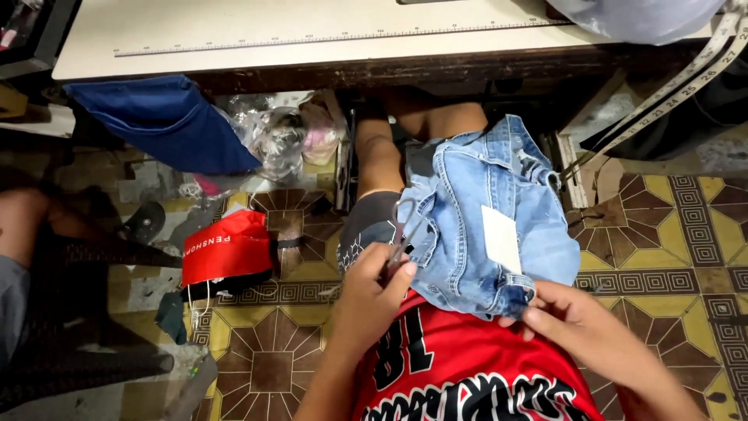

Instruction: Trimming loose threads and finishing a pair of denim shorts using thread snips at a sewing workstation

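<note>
— What is each hand doing?

— The left hand (370, 292) is curled shut around the handles of a pair of scissors (400, 234), whose blades point away from the person and lie over the left edge of a light blue denim garment (483, 210). The right hand (580, 320) pinches the near hem of that garment between thumb and fingertips, close to its near right corner.

— And where does the denim lie?

— Across the person's lap, above a red jersey (467, 366) with black and white lettering. A white tag (501, 238) lies on the cloth between the two hands. The far edge of the denim reaches up toward the underside of the table (312, 31).

— How much room is there around it?

— To the right of the lap the patterned yellow and brown tiled floor (670, 257) is open. To the left, the floor is more crowded: a red bag (226, 249) sits just beside the person's left knee, with a dark sandal (144, 222) further left and crumpled clear plastic (276, 136) beyond it, near the table's underside. A blue cloth (167, 121) hangs from the table's near edge at far left.

— Anything along the table edge?

— A ruler strip (327, 40) runs along the tabletop, and a measuring tape (686, 78) hangs off the right corner, well apart from both hands.
</note>
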